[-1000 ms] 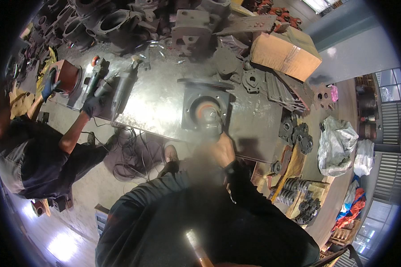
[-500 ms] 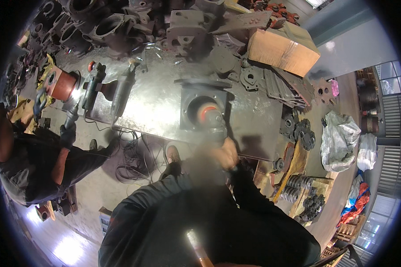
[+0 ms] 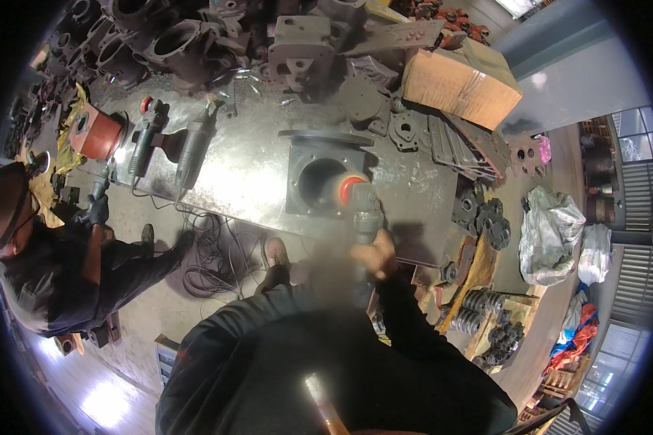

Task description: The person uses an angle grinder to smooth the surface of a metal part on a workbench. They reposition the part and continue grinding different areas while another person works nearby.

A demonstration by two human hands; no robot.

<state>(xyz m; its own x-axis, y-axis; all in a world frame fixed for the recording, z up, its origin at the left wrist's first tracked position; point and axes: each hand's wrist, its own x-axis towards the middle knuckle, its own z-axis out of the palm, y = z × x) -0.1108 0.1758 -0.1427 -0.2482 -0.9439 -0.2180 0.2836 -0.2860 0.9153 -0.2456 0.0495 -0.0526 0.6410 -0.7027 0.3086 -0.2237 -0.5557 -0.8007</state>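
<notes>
While the right hand is wrapped around a grinder mid-frame, orange disc by the metal block's hole, can't see the left hand or tell how much is finished.

I'm in a metalworking shop: my right grip holds a grinder beside a square casting on a scuffed steel tabletop. Rough dark castings crowd its far side, other power tools lie to my left, and tangled cables cover part of the floor. A co-worker grips a tool too; large windows and ribbed panels stand at right.
</notes>
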